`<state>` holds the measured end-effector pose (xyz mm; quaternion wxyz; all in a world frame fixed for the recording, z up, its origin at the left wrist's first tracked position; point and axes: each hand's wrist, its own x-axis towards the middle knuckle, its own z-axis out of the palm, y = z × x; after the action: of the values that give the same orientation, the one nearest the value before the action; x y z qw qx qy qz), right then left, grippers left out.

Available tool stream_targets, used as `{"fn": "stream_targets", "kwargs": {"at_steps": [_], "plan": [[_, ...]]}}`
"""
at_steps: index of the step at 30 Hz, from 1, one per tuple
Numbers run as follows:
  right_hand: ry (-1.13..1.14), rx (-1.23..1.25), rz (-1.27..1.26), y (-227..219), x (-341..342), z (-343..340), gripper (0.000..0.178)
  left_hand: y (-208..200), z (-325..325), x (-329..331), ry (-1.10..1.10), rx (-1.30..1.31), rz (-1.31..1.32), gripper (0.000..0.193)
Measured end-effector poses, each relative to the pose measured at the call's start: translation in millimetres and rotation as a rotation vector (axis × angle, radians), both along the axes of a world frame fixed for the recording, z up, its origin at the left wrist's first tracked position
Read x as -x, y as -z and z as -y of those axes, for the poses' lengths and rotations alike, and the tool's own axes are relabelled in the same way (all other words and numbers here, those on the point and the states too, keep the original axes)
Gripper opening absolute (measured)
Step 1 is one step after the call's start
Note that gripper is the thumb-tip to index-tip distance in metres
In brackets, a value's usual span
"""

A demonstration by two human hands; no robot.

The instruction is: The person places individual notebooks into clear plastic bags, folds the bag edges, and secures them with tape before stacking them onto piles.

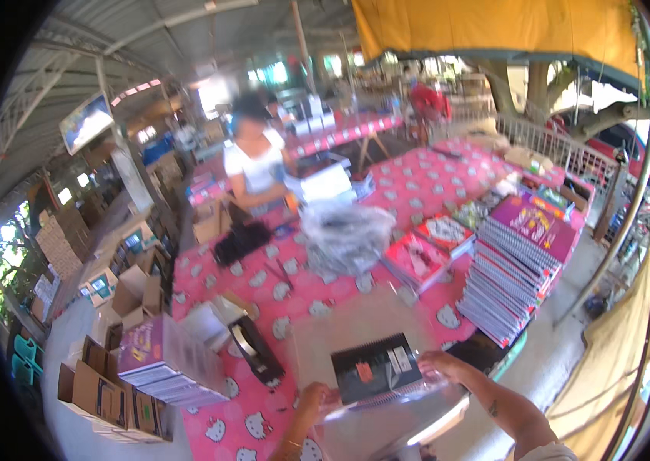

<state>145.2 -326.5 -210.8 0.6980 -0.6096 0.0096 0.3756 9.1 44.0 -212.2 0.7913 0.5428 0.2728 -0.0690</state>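
A black spiral notebook point(367, 370) with an orange mark and a white label on its cover lies in front of me, its coil along the near edge. Clear plastic film point(317, 334) spreads out around and under it; whether it is a bag or a loose sheet I cannot tell. My left hand point(317, 401) pinches the film by the notebook's near left corner. On the opposite side, my right hand point(442, 367) has its fingers closed on the film at the notebook's right edge. A black tape dispenser point(256, 349) stands left of the film.
Purple-covered books point(159, 361) are stacked at the left, near open cardboard boxes point(98, 388). Spiral notebooks point(509, 269) pile up at the right beside red books point(421, 257). Crumpled clear plastic point(344, 234) sits beyond. Another person point(256, 157) stands across the pink-covered table point(256, 426).
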Motion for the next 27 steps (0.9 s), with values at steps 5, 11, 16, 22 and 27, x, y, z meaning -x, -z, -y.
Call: {"fn": "stream_targets", "kwargs": {"at_steps": [5,11,16,22,27], "plan": [[-0.051,0.226,0.077,-25,13,-12,0.023,-12,0,15,-0.105,0.028,0.037,0.017],[-0.066,0.196,0.029,-39,14,-6,0.024,4,-12,24,-0.082,0.019,0.08,0.01],[0.269,0.779,1.373,-97,107,-61,0.038,-9,-44,49,-0.21,0.007,0.236,0.004],[-0.149,0.812,1.479,-66,152,-114,0.054,-69,-27,16,-0.31,-0.103,0.092,0.007],[-0.167,0.845,1.386,-61,145,-116,0.053,-110,17,-104,0.047,-1.204,0.793,0.024]]}}
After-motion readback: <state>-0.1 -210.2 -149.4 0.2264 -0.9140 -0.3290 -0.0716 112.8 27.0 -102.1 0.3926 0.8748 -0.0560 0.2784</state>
